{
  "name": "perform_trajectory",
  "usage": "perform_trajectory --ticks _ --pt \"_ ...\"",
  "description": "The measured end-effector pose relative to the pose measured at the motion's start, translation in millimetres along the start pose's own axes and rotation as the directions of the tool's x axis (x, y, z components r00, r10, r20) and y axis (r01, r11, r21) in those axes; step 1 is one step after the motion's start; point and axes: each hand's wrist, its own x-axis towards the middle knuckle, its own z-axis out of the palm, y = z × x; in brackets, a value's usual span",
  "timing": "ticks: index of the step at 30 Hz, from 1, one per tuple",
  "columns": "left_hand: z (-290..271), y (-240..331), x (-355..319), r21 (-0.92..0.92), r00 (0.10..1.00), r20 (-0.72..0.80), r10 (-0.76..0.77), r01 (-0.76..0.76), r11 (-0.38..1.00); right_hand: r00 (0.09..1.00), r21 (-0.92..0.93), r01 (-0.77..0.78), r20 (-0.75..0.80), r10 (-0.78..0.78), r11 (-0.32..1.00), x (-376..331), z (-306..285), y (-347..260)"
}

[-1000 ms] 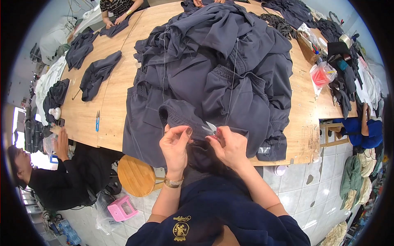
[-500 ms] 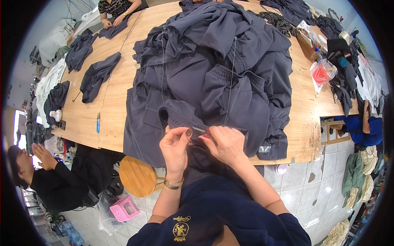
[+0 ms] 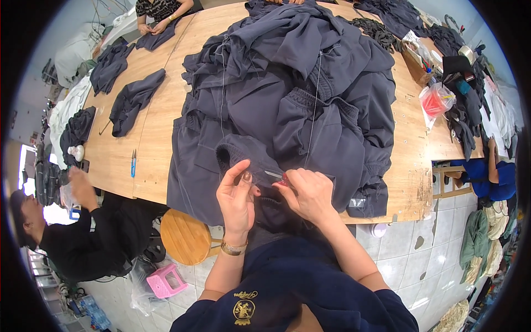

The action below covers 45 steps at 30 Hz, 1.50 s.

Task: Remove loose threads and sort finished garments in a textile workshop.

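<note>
Dark grey cloth: a large heap of garments [image 3: 293,94] covers the middle of the wooden table [image 3: 160,110], and its near edge hangs over the table's front rim toward the person.
Garment in hand: a dark grey piece with a ribbed cuff [image 3: 243,157] lies at the front of the heap, just above both hands, and drops down between them toward the lap.
Left hand [image 3: 237,200]: raised with fingers half curled, thumb and forefinger pinched on the fabric just below the cuff; a gold-coloured bracelet [image 3: 233,248] sits on its wrist.
Right hand [image 3: 310,193]: closed around a small thread snipper [image 3: 276,176] (a metal tip with a bit of red at the grip), whose point lies against the cloth right beside the left thumb.
Threads: thin pale threads [image 3: 315,105] trail down over the heap from its top toward the hands.
Table, left part: two smaller dark garments [image 3: 133,99] lie apart from the heap, and a small blue-handled tool [image 3: 133,162] rests near the front edge.
Table, right part: a clear bag with something red inside [image 3: 436,100] lies among more dark pieces.
Below the table: a round wooden stool [image 3: 187,237] stands on the tiled floor, with a small pink stool [image 3: 165,280] near it.
Other people: one in black [image 3: 88,238] sits at the left edge; another person's hands [image 3: 160,25] work on cloth at the far end.
</note>
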Motion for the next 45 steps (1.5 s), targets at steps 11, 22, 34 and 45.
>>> perform_trajectory --ticks 11,22,34,45 --pt "-1.8 -1.9 -4.1 0.114 0.998 0.048 0.030 -0.036 0.993 0.999 -0.081 0.040 0.035 -0.037 0.996 4.1 -3.1 -2.2" --pt "1.0 5.5 -4.0 -0.087 0.996 0.075 -0.049 0.056 0.995 0.962 0.245 -0.271 0.098 0.254 0.931 5.0 -4.5 -9.5" --pt "4.5 1.8 -8.0 0.080 0.965 0.230 -0.122 0.106 0.991 0.830 0.656 -0.538 0.302 0.470 0.529 2.9 3.3 -22.0" --pt "0.3 -12.0 -8.4 0.350 0.926 0.343 0.161 -0.285 0.892 0.825 0.735 -0.558 0.441 0.353 0.385 6.5 -24.6 -35.8"
